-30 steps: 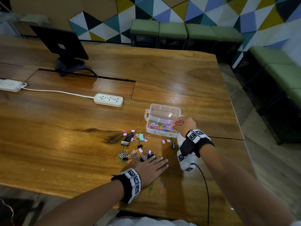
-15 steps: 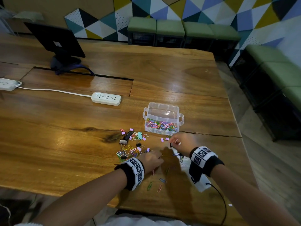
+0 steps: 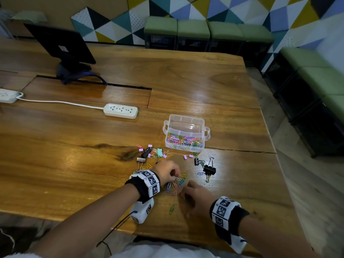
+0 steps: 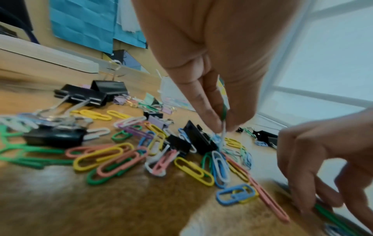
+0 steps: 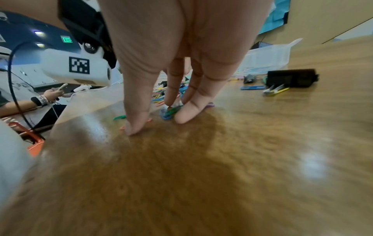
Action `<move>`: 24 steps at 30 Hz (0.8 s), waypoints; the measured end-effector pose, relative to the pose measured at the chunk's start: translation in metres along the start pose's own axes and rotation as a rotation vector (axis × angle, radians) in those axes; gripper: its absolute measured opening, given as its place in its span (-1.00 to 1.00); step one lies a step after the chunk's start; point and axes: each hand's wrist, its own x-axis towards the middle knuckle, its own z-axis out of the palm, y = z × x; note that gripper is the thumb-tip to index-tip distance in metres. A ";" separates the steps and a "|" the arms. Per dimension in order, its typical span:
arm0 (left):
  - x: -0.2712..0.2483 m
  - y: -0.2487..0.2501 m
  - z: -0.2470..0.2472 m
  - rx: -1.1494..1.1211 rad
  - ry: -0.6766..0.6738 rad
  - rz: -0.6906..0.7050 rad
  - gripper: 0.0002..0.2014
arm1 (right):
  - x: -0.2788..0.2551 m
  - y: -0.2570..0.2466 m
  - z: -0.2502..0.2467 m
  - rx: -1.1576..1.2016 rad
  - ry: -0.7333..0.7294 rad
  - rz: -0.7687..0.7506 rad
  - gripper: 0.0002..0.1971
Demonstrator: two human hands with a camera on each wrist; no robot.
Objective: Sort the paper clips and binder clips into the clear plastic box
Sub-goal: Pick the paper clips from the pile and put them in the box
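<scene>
The clear plastic box (image 3: pixel 184 125) stands open on the wooden table, its near compartment full of coloured paper clips. Loose paper clips (image 3: pixel 174 186) and black binder clips (image 3: pixel 209 170) lie scattered in front of it. My left hand (image 3: pixel 176 178) hovers over the pile. In the left wrist view this left hand (image 4: pixel 222 127) pinches a white and a green paper clip between thumb and fingers. My right hand (image 3: pixel 183 192) is just nearer, fingertips down on the table. In the right wrist view that hand (image 5: pixel 161 118) pinches a small bunch of green and blue clips (image 5: pixel 168 112) against the wood.
A white power strip (image 3: pixel 121 110) with its cable lies left of the box. A black monitor (image 3: pixel 61 45) stands at the far left. One green paper clip (image 3: pixel 171 209) lies near the table's front edge. Another person's arm (image 5: pixel 30 100) shows beyond the table's left side.
My right hand has come back from the box to the near clips. The left hand, flat on the table a second ago, has curled and now pinches clips.
</scene>
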 end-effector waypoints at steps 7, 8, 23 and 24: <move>-0.024 -0.018 -0.014 0.000 0.086 -0.046 -0.84 | 0.029 -0.016 -0.012 0.182 0.113 -0.007 -0.77; -0.029 -0.019 -0.015 0.027 0.081 -0.062 -0.81 | 0.033 -0.017 -0.015 0.185 0.137 -0.002 -0.79; -0.062 -0.025 0.024 0.127 -0.052 -0.271 -0.66 | 0.032 -0.004 -0.012 0.124 0.197 0.060 -0.66; -0.059 -0.022 0.026 0.118 -0.041 -0.259 -0.68 | 0.032 -0.007 -0.008 0.125 0.191 0.054 -0.67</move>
